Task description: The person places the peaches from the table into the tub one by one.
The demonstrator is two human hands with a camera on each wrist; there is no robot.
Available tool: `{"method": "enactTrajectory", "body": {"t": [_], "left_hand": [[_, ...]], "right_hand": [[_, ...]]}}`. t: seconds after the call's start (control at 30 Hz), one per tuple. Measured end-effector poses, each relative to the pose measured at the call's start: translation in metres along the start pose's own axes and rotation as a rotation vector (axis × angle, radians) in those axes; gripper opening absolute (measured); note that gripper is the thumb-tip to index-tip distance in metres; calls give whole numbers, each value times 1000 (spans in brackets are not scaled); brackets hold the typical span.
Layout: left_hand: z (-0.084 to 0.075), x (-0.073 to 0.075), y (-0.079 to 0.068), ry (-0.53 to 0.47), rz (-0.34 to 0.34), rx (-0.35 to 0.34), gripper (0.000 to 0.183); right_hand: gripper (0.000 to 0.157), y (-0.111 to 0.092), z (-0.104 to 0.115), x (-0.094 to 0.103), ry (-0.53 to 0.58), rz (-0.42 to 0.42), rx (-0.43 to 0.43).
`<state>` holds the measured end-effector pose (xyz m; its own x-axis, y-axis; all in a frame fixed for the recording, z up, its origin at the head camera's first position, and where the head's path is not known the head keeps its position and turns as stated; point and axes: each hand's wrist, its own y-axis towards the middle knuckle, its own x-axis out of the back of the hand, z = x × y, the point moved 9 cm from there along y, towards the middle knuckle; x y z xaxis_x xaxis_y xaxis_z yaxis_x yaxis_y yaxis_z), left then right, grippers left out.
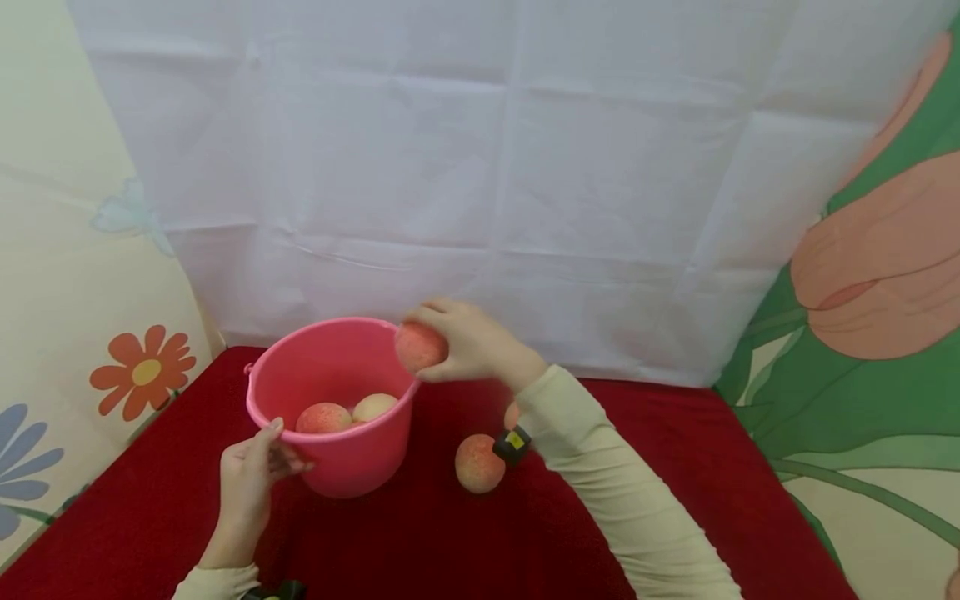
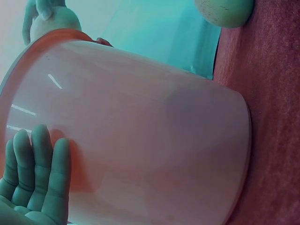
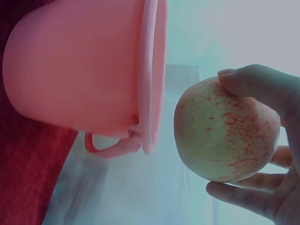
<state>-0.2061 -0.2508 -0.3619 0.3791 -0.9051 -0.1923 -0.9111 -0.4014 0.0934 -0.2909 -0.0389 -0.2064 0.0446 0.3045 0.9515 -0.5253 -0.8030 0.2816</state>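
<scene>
A pink plastic bucket [image 1: 367,462] stands on the red cloth, left of centre. My left hand [image 1: 243,479] grips its near left rim, thumb at the top edge and fingers along the outer wall [image 2: 150,126]. Over the bucket's right rim, my right hand [image 1: 476,342] holds a red-and-cream peach [image 1: 420,347]. The right wrist view has the thumb on one side of this peach [image 3: 225,133] and fingers on the other, just beyond the bucket's rim [image 3: 147,75]. Inside the bucket lie a reddish peach [image 1: 324,417] and a paler peach [image 1: 375,406].
On the red cloth [image 1: 420,542], right of the bucket, sits another peach [image 1: 480,463]. One more peach [image 1: 512,415] is mostly hidden behind my right wrist. A white sheet [image 1: 480,167] hangs behind, with patterned cloths on both sides. The bucket's handle [image 3: 112,147] hangs at its rim.
</scene>
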Motion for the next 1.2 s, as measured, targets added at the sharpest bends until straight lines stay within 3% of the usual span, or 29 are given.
{"method": "enactTrajectory", "body": {"t": [0.4, 0.6, 0.8, 0.97, 1.2], "left_hand": [[0, 1, -1, 8, 2, 9, 45], [0, 1, -1, 10, 5, 6, 45], [-1, 0, -1, -6, 7, -6, 45], [-2, -2, -1, -22, 15, -19, 45], [-1, -2, -1, -38, 8, -25, 45]], "right_hand": [[63, 16, 13, -10, 27, 20, -8], [66, 26, 23, -22, 38, 105, -20], [63, 24, 24, -33, 64, 183, -55], [55, 17, 15, -35, 83, 152, -70], [39, 3, 6, -27, 83, 64, -22]]}}
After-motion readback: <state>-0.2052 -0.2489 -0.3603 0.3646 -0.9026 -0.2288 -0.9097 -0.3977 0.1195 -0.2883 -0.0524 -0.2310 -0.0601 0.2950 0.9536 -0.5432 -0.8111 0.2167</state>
